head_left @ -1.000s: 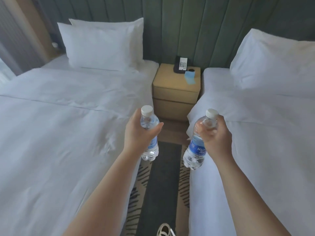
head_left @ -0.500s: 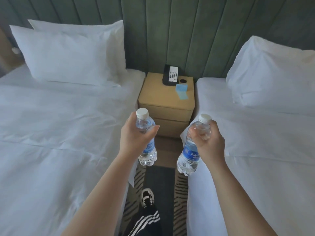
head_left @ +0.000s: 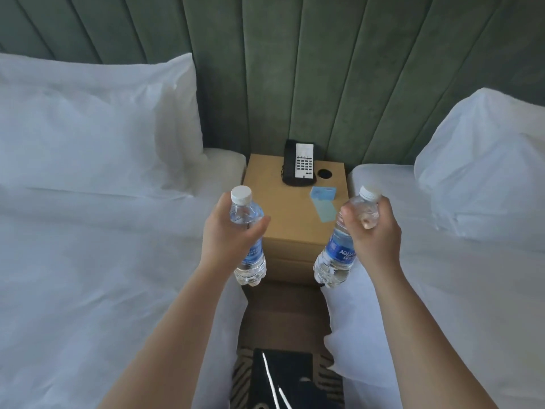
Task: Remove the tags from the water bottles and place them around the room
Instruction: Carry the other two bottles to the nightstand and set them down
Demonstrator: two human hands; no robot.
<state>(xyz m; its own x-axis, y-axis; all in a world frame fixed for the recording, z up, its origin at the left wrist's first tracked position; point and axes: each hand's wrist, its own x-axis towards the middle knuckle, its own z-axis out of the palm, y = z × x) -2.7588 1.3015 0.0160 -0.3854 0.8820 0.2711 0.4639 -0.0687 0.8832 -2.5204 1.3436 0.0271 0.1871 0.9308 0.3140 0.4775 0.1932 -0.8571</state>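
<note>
left hand [head_left: 227, 234]: closed round upright left bottle [head_left: 247, 237] | right hand [head_left: 376, 231]: gripping tilted right bottle [head_left: 342, 249] (white caps on) | both above nightstand [head_left: 283, 219] front

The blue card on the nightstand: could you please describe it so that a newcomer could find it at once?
Between the two white beds stands a tan nightstand against the green padded wall. On its top, in front of the black telephone and toward the right edge, lies the blue card. It is the only flat, pale blue thing there; the phone is black and white, and beside the phone is a small dark round spot.
</note>
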